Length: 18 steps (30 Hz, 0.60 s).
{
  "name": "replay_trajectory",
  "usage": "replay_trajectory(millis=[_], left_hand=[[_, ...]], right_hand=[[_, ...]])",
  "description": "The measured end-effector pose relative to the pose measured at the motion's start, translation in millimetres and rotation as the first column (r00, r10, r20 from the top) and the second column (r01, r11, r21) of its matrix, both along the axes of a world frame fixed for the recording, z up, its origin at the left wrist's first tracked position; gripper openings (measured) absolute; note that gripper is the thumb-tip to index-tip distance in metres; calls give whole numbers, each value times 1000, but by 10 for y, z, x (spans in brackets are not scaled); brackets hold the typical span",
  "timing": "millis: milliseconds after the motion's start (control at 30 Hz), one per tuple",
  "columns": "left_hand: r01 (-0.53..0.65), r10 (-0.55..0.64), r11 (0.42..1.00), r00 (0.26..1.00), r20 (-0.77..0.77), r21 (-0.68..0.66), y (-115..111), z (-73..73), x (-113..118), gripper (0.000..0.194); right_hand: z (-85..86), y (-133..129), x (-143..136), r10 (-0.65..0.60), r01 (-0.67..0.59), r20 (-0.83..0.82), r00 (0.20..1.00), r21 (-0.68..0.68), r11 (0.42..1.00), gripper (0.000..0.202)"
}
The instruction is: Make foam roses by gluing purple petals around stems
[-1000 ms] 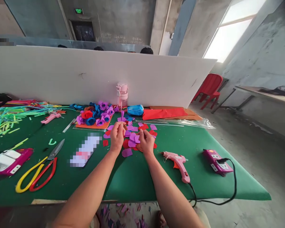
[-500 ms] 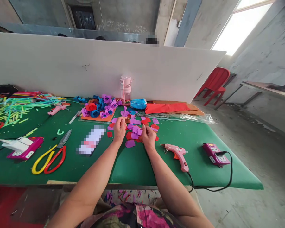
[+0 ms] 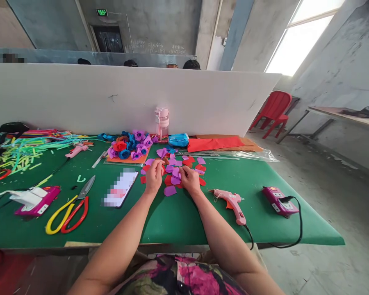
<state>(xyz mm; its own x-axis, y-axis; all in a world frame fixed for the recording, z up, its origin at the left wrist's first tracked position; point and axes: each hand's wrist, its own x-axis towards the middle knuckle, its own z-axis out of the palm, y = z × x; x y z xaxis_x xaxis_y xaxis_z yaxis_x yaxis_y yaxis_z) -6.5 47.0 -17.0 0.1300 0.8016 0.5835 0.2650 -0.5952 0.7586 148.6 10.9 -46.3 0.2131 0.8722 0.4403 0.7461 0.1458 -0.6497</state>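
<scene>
My left hand (image 3: 154,177) is closed in a pinch on a purple paper flower (image 3: 162,153), whose petals stick up above the fingertips. My right hand (image 3: 190,179) has its fingers pressed together at the edge of the petal pile; whatever is between them is too small to make out. Loose purple paper petals (image 3: 170,190) and red paper petals (image 3: 202,182) lie spread on the green table (image 3: 172,221) around and between both hands. Behind my left hand, finished purple, blue and red paper flowers (image 3: 124,154) sit bunched on an orange sheet.
A pink glue gun (image 3: 232,201) and a purple power strip (image 3: 279,200) lie to the right. Scissors (image 3: 76,209), a phone (image 3: 123,190) and another power strip (image 3: 38,200) are at left. A pink bottle (image 3: 162,121) stands by the white partition (image 3: 126,98).
The view has tilted up slightly, so the table sits lower. The purple flower in my left hand has turned from upright to a more spread, tilted pose. My right hand stays by the petals.
</scene>
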Motion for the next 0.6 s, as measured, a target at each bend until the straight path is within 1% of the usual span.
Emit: replay_trajectory(millis=[33, 67, 133, 167, 200, 233, 267, 333, 367, 433, 500, 533, 600], left_hand=[[-1, 1, 1000, 1000, -30, 14, 30, -31, -12, 25], [-3, 5, 1000, 998, -58, 28, 63, -62, -20, 25], [-25, 30, 998, 995, -97, 49, 125, -116, -29, 26], [-44, 49, 998, 994, -102, 51, 149, -137, -33, 26], [-66, 71, 997, 993, -99, 48, 166, -153, -38, 27], [-85, 89, 996, 992, -94, 41, 178, -164, -44, 27], [-99, 101, 995, 991, -90, 33, 184, -170, -50, 28], [-110, 111, 994, 990, -86, 17, 182, -171, -59, 28], [-109, 110, 994, 990, -87, 10, 175, -166, -60, 28], [-96, 96, 995, 992, -86, -4, 153, -149, -52, 28], [-57, 55, 998, 995, -78, -22, 127, -128, -33, 28], [-26, 23, 999, 998, -67, -37, 115, -117, -21, 28], [34, -36, 995, 999, -19, -90, 98, -99, 7, 27]], right_hand=[[16, -7, 8, 85, -84, 18, 996, -35, 996, 32], [37, -20, 15, 190, -187, 28, 981, -78, 979, 29], [85, -64, 20, 399, -389, 29, 916, -177, 904, 22], [112, -91, 14, 479, -461, 30, 877, -221, 859, 17], [136, -116, 1, 533, -507, 43, 845, -258, 823, 13], [158, -138, -18, 563, -523, 70, 824, -292, 801, 9], [175, -154, -44, 573, -516, 107, 813, -323, 793, 8], [192, -168, -103, 557, -472, 171, 813, -366, 802, 12], [191, -167, -131, 547, -454, 186, 816, -379, 807, 12], [174, -156, -172, 542, -450, 177, 822, -381, 808, 6], [148, -144, -184, 524, -466, 110, 845, -331, 820, 1], [132, -140, -181, 491, -460, 45, 870, -286, 841, 4], [100, -141, -165, 393, -420, -171, 903, -161, 893, 9]])
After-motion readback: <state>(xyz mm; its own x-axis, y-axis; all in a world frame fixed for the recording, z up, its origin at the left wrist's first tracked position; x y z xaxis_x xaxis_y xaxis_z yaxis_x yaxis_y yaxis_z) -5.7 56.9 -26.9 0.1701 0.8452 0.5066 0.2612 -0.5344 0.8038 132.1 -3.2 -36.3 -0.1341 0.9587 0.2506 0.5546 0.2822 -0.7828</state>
